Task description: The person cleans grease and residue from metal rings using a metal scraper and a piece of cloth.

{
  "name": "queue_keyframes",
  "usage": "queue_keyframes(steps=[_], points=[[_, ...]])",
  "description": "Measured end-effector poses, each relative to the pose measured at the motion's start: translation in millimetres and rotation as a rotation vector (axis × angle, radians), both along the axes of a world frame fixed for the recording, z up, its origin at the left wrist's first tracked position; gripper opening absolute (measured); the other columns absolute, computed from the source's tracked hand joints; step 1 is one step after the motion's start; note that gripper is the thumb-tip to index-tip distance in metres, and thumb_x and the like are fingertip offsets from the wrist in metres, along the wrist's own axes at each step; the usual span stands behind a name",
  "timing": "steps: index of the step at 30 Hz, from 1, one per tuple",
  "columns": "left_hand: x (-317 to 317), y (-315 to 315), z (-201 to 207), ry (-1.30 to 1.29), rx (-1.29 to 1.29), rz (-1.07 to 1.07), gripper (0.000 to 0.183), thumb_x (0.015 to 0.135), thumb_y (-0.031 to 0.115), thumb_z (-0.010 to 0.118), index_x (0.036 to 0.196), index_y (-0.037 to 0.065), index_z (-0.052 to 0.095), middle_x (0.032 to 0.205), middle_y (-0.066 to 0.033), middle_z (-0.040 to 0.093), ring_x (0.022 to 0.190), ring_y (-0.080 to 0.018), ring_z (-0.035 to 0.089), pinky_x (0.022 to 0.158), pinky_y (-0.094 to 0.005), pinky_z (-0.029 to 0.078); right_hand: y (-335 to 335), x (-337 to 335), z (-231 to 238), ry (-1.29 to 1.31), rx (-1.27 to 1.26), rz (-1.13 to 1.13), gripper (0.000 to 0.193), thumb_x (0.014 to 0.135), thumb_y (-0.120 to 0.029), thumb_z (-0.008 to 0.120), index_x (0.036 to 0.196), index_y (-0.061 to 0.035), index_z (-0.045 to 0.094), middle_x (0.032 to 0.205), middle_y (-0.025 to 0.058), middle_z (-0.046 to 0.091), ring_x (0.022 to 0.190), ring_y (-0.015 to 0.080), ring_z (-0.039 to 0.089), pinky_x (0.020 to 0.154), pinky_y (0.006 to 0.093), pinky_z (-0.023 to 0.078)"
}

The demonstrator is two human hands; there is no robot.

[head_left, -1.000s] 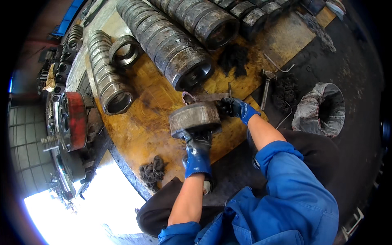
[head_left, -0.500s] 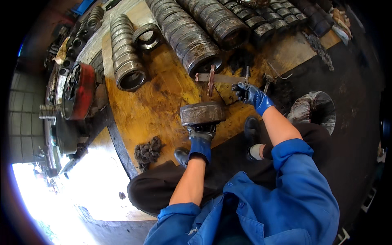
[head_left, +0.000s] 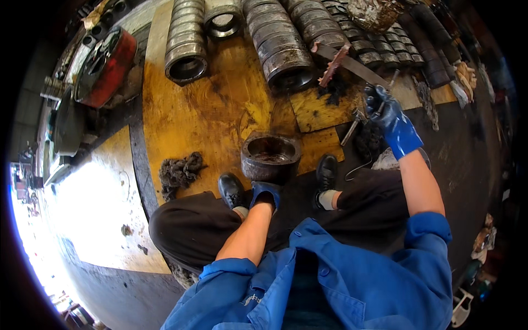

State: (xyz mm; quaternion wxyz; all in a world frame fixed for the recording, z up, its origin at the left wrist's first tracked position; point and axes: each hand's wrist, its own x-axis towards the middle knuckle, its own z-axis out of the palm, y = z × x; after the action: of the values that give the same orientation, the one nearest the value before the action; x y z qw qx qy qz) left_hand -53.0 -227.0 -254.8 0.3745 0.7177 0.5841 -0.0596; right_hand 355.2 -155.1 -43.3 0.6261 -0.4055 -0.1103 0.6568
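Note:
My left hand, in a blue glove, is mostly hidden behind the near side of a thick, dark metal ring, gripping it from below. The ring's opening faces up and shows a reddish-brown, greasy inside. Out to the right, my gloved right hand is closed round the near end of a clamp-like tool. That tool is a flat metal bar with a rusty, toothed crosspiece near its far end and a thin pin beside my fingers. The tool is raised, apart from the ring.
Long rows of metal rings lie along the back of the stained yellow board. A grey rag bundle sits at left, near my shoe. A red drum-shaped part stands far left. A metal rod lies at right.
My right hand has swung the bar tool away to the right and farther from the ring. The ring has tipped so that its opening now shows. The view has shifted too.

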Motion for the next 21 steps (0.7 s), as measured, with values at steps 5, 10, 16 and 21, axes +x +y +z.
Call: queue_keyframes(steps=[5, 10, 16, 21], points=[[-17, -36, -102, 0.163, 0.089, -0.111, 0.052, 0.099, 0.040, 0.030, 0.143, 0.015, 0.040, 0.151, -0.0072, 0.034, 0.136, -0.0267, 0.036, 0.111, -0.0400, 0.031, -4, -5, 15, -0.025, 0.049, 0.021, 0.025, 0.094, -0.024, 0.057, 0.114, -0.0078, 0.060, 0.098, 0.0050, 0.068, 0.073, 0.0152, 0.064, 0.058, 0.0314, 0.052], [-22, -23, -58, 0.238, -0.149, -0.179, 0.051, 0.099, 0.037, 0.029, 0.145, 0.016, 0.037, 0.154, -0.0069, 0.028, 0.139, -0.0260, 0.030, 0.111, -0.0371, 0.030, -10, -16, 3, -0.016, 0.009, -0.029, 0.025, 0.096, -0.026, 0.055, 0.113, -0.0085, 0.060, 0.096, 0.0044, 0.067, 0.072, 0.0145, 0.062, 0.056, 0.0317, 0.050], [-35, 87, 17, -0.118, -0.100, 0.412, 0.044, 0.100, 0.031, 0.032, 0.134, 0.010, 0.052, 0.136, -0.0055, 0.055, 0.124, -0.0225, 0.051, 0.104, -0.0305, 0.037, 8, -32, 14, -0.017, 0.026, -0.124, 0.029, 0.094, -0.022, 0.058, 0.117, -0.0043, 0.061, 0.095, 0.0070, 0.069, 0.071, 0.0153, 0.061, 0.059, 0.0321, 0.050], [-19, 121, 30, -1.122, -0.495, 1.507, 0.049, 0.102, 0.036, 0.027, 0.140, 0.011, 0.044, 0.146, 0.0007, 0.044, 0.134, -0.0181, 0.038, 0.109, -0.0279, 0.029, 30, -40, 15, 0.004, 0.048, -0.053, 0.028, 0.096, -0.025, 0.054, 0.114, -0.0045, 0.061, 0.096, 0.0070, 0.068, 0.072, 0.0161, 0.061, 0.058, 0.0316, 0.048]])
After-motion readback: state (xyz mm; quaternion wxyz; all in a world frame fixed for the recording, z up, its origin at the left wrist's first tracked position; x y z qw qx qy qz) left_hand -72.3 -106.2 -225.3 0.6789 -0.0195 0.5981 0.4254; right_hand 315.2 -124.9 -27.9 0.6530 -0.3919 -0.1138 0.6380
